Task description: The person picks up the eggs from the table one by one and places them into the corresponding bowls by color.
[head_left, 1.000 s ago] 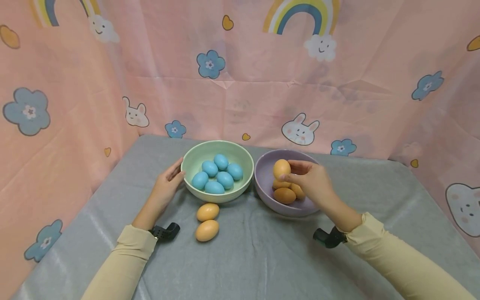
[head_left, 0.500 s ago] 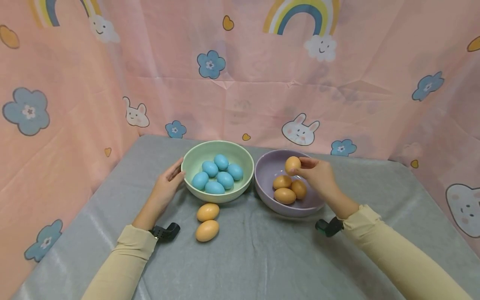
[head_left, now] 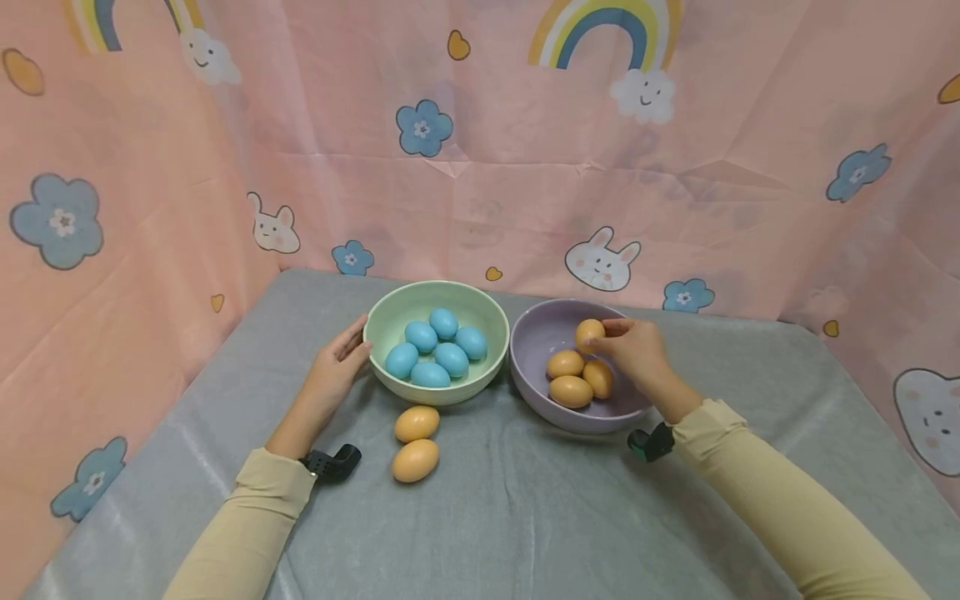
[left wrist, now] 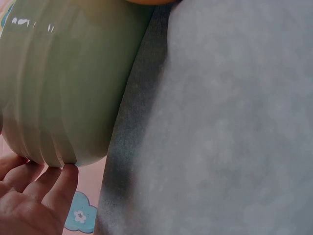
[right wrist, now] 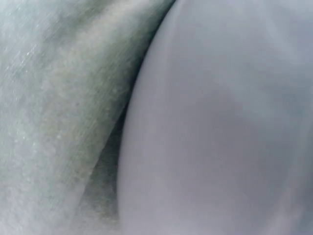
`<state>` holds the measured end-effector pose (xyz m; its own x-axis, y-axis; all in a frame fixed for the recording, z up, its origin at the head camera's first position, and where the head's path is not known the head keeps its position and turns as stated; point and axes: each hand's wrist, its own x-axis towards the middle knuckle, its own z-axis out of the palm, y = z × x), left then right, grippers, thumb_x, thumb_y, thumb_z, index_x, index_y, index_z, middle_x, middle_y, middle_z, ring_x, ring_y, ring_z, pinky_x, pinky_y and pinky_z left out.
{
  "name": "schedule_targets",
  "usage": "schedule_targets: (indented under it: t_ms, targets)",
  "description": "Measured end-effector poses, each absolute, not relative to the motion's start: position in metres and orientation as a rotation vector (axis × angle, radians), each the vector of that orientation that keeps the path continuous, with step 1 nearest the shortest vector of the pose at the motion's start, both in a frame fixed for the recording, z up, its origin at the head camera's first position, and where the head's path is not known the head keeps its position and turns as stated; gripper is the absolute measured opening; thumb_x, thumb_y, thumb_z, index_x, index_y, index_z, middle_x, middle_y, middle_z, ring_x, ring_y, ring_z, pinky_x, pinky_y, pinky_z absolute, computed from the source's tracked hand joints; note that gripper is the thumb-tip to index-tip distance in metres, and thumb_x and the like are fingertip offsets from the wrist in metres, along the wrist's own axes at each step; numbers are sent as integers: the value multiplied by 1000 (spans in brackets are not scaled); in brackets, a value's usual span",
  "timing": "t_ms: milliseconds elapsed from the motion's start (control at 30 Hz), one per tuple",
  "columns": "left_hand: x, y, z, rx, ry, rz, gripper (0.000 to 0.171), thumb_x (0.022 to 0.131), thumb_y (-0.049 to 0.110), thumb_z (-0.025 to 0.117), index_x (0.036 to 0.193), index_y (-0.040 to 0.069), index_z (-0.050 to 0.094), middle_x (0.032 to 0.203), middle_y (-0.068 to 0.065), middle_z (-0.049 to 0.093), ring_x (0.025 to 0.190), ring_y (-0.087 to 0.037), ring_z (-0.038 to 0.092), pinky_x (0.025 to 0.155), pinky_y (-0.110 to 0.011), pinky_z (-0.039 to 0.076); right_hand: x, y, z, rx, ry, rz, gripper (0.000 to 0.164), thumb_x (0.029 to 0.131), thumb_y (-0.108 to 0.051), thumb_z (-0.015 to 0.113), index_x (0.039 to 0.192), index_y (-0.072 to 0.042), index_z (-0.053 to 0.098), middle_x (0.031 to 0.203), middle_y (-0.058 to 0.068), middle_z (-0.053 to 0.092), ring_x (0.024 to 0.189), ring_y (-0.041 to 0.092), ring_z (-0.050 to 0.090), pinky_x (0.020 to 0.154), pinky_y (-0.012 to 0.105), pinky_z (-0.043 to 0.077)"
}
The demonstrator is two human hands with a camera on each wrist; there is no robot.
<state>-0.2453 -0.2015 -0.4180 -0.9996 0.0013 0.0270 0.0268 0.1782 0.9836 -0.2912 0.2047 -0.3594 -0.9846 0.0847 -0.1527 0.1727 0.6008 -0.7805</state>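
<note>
My right hand [head_left: 636, 354] pinches a brown egg [head_left: 589, 335] between thumb and fingers, inside the purple bowl [head_left: 528, 367] near its far right side. Below that egg, 3 more brown eggs [head_left: 571, 392] lie in the bowl. My left hand [head_left: 333, 367] rests its straight fingertips against the left outer wall of the green bowl [head_left: 442, 396]. That contact shows at the bowl's ridged wall [left wrist: 73, 88] in the left wrist view. Several blue eggs [head_left: 451, 360] sit in the green bowl. Only the purple bowl's outer wall [right wrist: 210, 122] and cloth appear in the right wrist view, blurred.
Two brown eggs, a farther one [head_left: 417, 424] and a nearer one [head_left: 416, 461], lie on the grey cloth [head_left: 480, 525] in front of the green bowl. The bowls stand close side by side. A pink patterned curtain [head_left: 510, 200] surrounds the table's back and sides.
My right hand has carried the egg rightward within the purple bowl, then lowered it slightly, uncovering the other brown eggs. The left hand keeps its place at the green bowl.
</note>
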Motion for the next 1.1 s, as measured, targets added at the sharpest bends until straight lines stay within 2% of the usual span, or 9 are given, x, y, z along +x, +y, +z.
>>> schedule_targets:
  t_ms: [300,467,700,867,967,1100]
  targets:
    - [-245,-200,-416,-30,-2402,-1986,58,105,21,48,159,18,27,165,-5,26,152,-22,27,119,-41,36,-296,205,-366,235,2758,-1227,57,91,-24,70,137,7,55,139,25,57,123,32,56,103,42,50]
    - [-244,-200,-416,-21,-2393,-1999,57,105,21,47,159,18,27,165,-5,26,151,-22,28,119,-41,36,-295,204,-366,246,2716,-1185,60,91,-26,70,139,6,53,141,25,55,121,31,56,106,45,51]
    - [-243,-200,-416,-33,-2391,-1996,57,106,21,47,159,17,26,165,-5,25,152,-22,27,119,-39,36,-294,203,-366,177,2759,-1225,58,91,-25,70,139,4,54,141,22,56,130,35,54,110,46,48]
    - [-244,-201,-416,-28,-2395,-2003,57,106,22,47,159,18,26,165,-4,26,151,-20,27,118,-38,37,-280,193,-354,100,2769,-1381,58,91,-29,71,140,-2,55,139,17,60,129,31,56,108,44,50]
    - [-244,-201,-416,-37,-2398,-1996,58,106,23,47,159,18,26,165,-5,26,151,-22,28,118,-40,37,-265,182,-343,40,2746,-1471,56,91,-33,73,138,-6,59,136,14,63,128,27,58,106,38,52]
    - [-244,-201,-417,-50,-2393,-1994,58,106,22,47,159,17,25,165,-5,25,151,-22,27,118,-40,37,-244,165,-333,-78,2665,-1570,55,90,-36,74,136,-8,62,133,12,66,124,24,61,97,21,54]
